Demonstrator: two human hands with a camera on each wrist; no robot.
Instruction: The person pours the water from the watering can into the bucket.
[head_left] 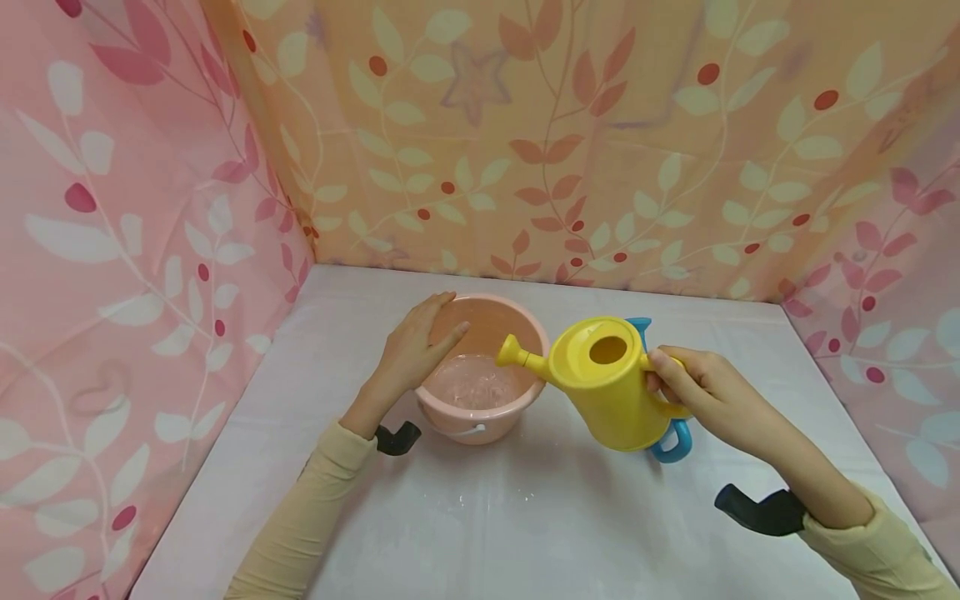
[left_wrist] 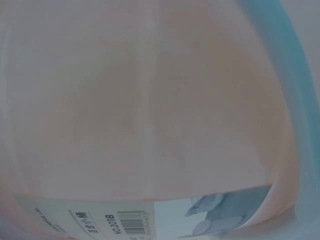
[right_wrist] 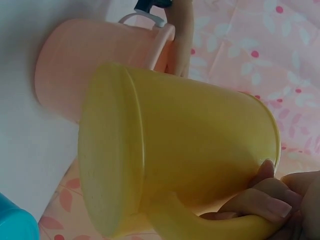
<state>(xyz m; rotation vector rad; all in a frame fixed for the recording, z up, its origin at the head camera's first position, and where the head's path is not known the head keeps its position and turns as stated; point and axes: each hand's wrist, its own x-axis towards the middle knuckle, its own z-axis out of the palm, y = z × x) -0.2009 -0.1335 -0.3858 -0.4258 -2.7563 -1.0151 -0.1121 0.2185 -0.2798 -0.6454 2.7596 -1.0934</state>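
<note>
My right hand grips the handle of a yellow watering can; in the right wrist view its fingers curl round that handle. The can is held tilted, its spout reaching over the right rim of a pink bucket. Rippled clear water lies in the bucket. On the bucket's left rim rests my left hand, fingers stretched along the edge and thumb extended over the opening. The bucket's outer wall with a printed label fills the left wrist view.
Behind the yellow can, a mostly hidden blue object shows a looped handle. A white-covered table carries everything, with small water drops in front of the bucket. Leaf-patterned curtains enclose its back and both sides.
</note>
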